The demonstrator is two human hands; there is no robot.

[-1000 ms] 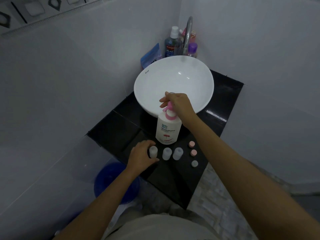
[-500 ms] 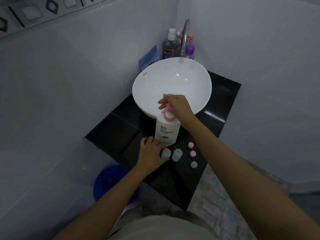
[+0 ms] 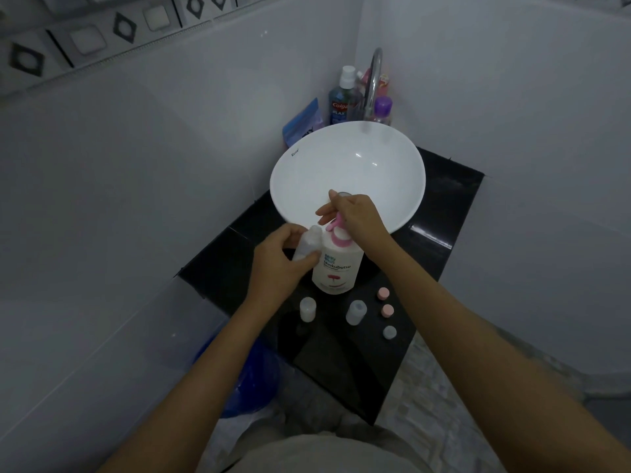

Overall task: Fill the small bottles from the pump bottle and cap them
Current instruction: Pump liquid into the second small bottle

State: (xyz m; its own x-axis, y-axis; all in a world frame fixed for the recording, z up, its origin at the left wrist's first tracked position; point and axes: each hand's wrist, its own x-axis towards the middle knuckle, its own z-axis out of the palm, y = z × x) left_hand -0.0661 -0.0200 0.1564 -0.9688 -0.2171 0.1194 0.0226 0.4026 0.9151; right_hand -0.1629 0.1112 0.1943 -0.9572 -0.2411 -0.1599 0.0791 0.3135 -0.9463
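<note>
My left hand (image 3: 278,264) has a small clear bottle (image 3: 307,245) in its grip, fingers and thumb curled round its body, and holds it up off the desk (image 3: 440,213), tilted, with its open neck close under the pink spout of the pump bottle (image 3: 338,264). My right hand (image 3: 358,215) rests on top of the pink pump head (image 3: 336,233), fingers bent over it; part of the pump is hidden under my palm, so I cannot tell how hard it is pressed. The pump bottle stands upright on the black desk, just in front of the white basin (image 3: 348,172).

Nearer to me two more small bottles stand uncapped on the desk: one to the left (image 3: 307,309) and one to the right (image 3: 356,312), well apart from each other. To the right of them lie three loose caps in a row going toward me: two pink caps (image 3: 383,293) (image 3: 387,311) and one pale blue cap (image 3: 389,332).

Behind the basin a curved metal tap (image 3: 374,80) rises in the corner, with a blue mouthwash bottle (image 3: 343,100) and a purple-capped bottle (image 3: 382,109) beside it. A blue bucket (image 3: 252,380) sits on the floor below the desk's left edge.
</note>
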